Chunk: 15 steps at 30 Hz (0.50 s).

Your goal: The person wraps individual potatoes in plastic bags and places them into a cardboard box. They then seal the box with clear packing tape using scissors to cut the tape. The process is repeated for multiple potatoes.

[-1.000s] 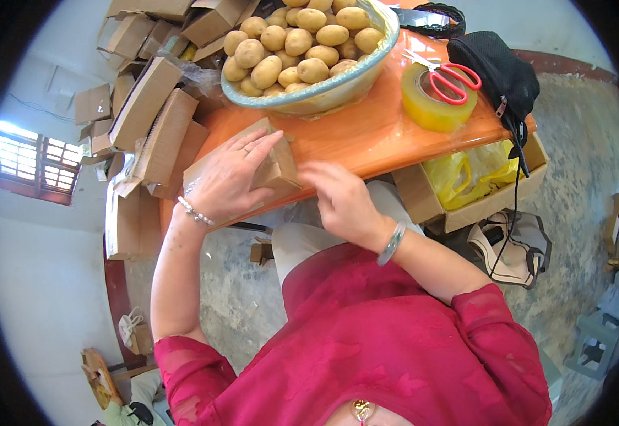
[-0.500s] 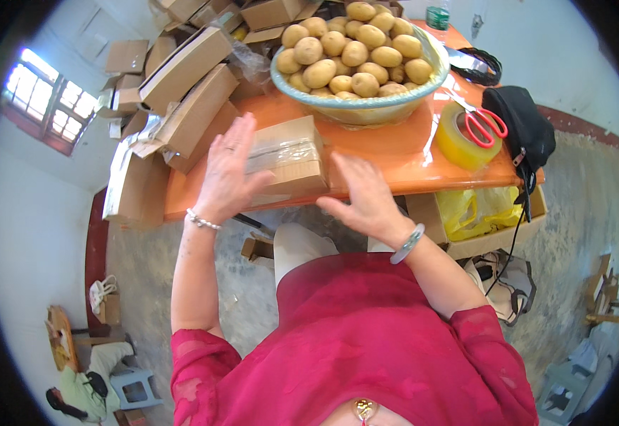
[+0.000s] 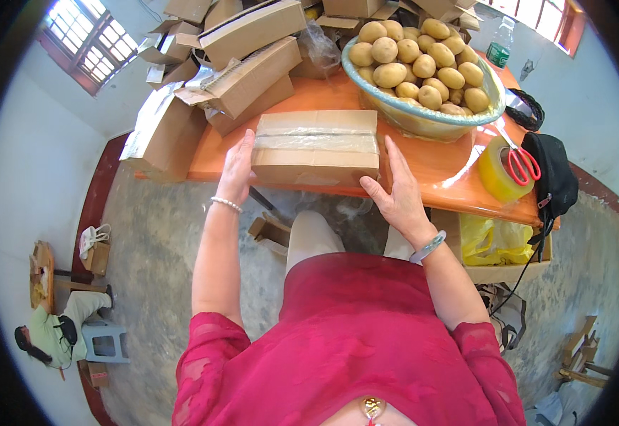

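A closed brown cardboard box (image 3: 315, 153), with clear tape along its top, lies lengthwise at the near edge of the orange table. At its left end is my left hand (image 3: 237, 167), fingers stretched out along the side and touching it. My right hand (image 3: 402, 193) stands open by the right end, thumb apart from the fingers and close to the near corner. Whether the right palm touches the cardboard I cannot tell.
A basin (image 3: 423, 113) heaped with potatoes stands behind to the right. Beyond it are a yellow tape roll (image 3: 495, 174), red-handled scissors (image 3: 522, 166) and a black pouch (image 3: 552, 170). Several cardboard boxes (image 3: 249, 78) pile up at the left. A seated person (image 3: 61, 330) is far left.
The taped box now lies straight along the table edge with its whole top showing. My left hand has gone from over its left part to its end. The view has shifted.
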Available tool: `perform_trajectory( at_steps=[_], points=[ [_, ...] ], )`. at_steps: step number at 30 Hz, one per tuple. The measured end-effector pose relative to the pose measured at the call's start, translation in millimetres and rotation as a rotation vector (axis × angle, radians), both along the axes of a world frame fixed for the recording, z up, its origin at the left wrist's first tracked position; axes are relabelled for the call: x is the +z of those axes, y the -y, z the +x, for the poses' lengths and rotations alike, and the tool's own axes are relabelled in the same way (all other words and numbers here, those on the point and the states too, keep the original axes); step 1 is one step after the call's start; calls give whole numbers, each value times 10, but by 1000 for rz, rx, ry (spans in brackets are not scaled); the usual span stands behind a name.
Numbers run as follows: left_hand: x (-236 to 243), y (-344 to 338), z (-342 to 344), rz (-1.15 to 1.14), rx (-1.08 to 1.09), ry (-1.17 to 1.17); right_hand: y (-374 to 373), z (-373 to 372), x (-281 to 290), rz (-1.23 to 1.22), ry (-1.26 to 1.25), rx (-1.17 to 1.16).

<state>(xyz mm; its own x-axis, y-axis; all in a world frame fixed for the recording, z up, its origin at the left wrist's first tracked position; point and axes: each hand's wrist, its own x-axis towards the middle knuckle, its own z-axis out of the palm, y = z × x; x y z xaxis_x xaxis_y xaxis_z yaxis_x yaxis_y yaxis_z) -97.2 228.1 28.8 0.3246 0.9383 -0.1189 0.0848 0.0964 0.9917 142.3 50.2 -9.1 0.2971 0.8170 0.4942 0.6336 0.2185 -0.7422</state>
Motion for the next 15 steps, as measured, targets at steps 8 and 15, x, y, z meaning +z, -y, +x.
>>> perform_trajectory(
  at_steps=[8,15],
  points=[
    [-91,187,-85,-41,-78,125,-120,14,-136,-14,105,6],
    [5,719,63,919,197,-347,-30,-25,-3,2,-29,30]
  ],
)
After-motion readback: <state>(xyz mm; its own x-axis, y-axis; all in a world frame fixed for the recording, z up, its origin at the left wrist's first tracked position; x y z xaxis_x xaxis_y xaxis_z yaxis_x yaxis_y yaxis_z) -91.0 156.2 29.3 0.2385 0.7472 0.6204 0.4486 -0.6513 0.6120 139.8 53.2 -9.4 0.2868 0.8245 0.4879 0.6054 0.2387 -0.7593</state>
